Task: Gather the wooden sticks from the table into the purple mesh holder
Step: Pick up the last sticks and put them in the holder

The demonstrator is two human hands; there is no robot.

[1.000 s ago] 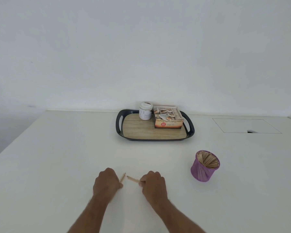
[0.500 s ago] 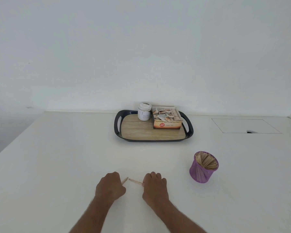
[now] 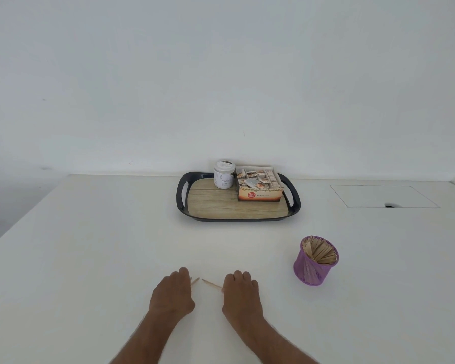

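Observation:
My left hand lies on the white table near its front edge, fingers curled round a wooden stick whose tip pokes out to the right. My right hand sits beside it and grips another wooden stick that points left toward the first. The two stick tips nearly meet between my hands. The purple mesh holder stands upright to the right of my right hand, well apart from it, with several wooden sticks inside.
A dark tray with a wood-look base sits at the back centre, carrying a white jar and an open tea-bag box. A rectangular hatch outline marks the table at the back right.
Both hands have slid slightly nearer to me and spread a little apart, each keeping its stick. The holder and tray have not moved on the table.

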